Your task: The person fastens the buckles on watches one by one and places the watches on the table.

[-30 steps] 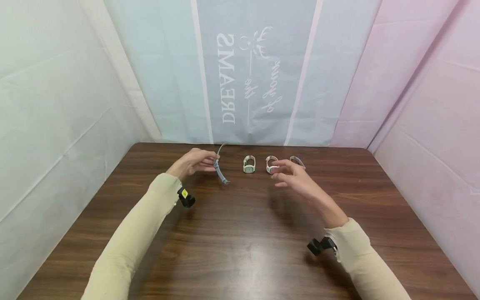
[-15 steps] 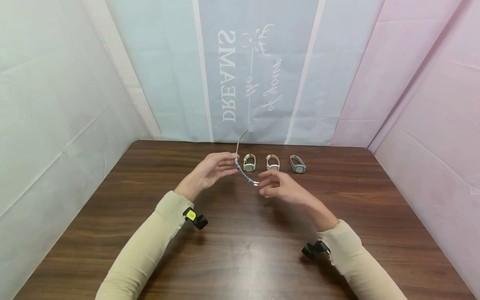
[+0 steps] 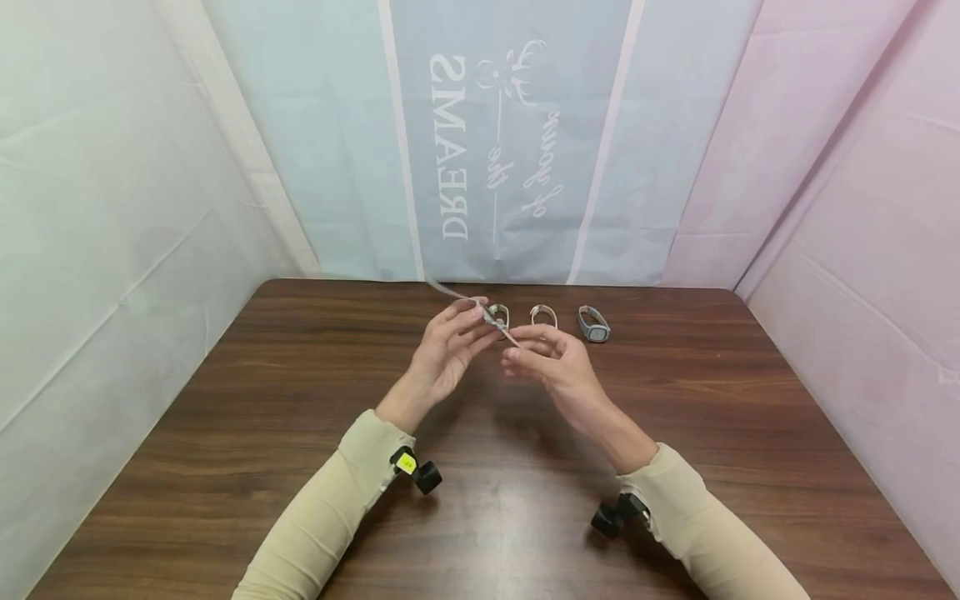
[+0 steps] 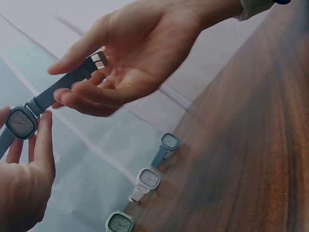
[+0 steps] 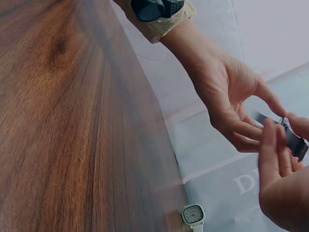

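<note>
Both hands hold one blue wristwatch (image 3: 492,319) above the far part of the table. My left hand (image 3: 442,354) grips it around its squarish case (image 4: 22,123), which shows plainly in the left wrist view. The strap's buckle half lies between the thumb and fingers of my right hand (image 3: 566,371), with the metal buckle (image 4: 100,60) sticking out past them. The other strap half extends beyond the left fingers and looks blurred in the head view. In the right wrist view, fingers hide much of the held watch (image 5: 294,141).
Three more watches stand in a row near the table's (image 3: 675,400) far edge: a pale green one (image 4: 119,223), a white one (image 4: 148,178) and a blue one (image 3: 595,327). The hands partly cover the first two in the head view. A printed cloth (image 3: 360,167) hangs behind.
My left hand has carried the blue watch rightward to the middle and turned it. My right hand has come back from the row of watches and now pinches the strap.
</note>
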Demonstrator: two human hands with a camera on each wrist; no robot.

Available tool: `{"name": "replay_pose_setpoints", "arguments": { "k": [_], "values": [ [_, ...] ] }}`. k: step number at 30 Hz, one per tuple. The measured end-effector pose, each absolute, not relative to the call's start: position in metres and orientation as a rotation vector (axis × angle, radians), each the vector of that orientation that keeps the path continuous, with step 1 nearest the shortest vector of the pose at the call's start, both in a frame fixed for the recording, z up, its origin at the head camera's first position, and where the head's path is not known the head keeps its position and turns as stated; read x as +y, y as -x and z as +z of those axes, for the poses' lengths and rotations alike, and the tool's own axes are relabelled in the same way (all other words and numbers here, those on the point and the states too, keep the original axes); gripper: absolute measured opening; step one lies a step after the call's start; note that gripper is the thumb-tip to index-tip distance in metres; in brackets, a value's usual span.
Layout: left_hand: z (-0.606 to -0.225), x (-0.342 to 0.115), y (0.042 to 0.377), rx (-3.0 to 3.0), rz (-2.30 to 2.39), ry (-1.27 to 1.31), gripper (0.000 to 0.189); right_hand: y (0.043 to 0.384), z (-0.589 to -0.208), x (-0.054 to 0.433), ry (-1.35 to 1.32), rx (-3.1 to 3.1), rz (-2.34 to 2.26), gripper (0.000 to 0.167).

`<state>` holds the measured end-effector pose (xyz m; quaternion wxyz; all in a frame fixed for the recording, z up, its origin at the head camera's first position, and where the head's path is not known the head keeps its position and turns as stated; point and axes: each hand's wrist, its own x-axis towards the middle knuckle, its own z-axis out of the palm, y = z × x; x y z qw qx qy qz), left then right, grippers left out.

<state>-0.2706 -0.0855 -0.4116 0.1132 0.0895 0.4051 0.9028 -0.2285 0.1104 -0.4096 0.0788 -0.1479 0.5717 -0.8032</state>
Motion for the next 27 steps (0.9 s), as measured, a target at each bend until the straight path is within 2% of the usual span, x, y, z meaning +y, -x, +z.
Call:
{"name": "replay_pose_setpoints", "arguments": {
  "k": [9, 16, 19, 24, 27],
  "values": [
    [-0.413, -0.081, 0.262, 1.346, 2.59, -0.413, 0.04, 0.23, -0.406, 0.111, 0.503, 1.547, -2.732, 0.014],
    [-0.413, -0.083, 0.26, 1.49, 2.476, -0.425, 0.039, 0.232, -0.405, 0.117, 0.407, 1.667, -2.774, 0.017],
    [-0.413, -0.086, 0.259, 1.627, 2.404, -0.438, 0.045, 0.232, -0.403, 0.121, 0.452, 1.752, -2.764, 0.015],
    [-0.412, -0.089, 0.257, 1.884, 2.246, -0.548, 0.044, 0.233, -0.403, 0.129, 0.564, 2.063, -2.666, 0.006],
    [-0.409, -0.089, 0.255, 1.962, 2.208, -0.591, 0.041, 0.234, -0.403, 0.131, 0.617, 2.241, -2.62, 0.014]
  ]
}}
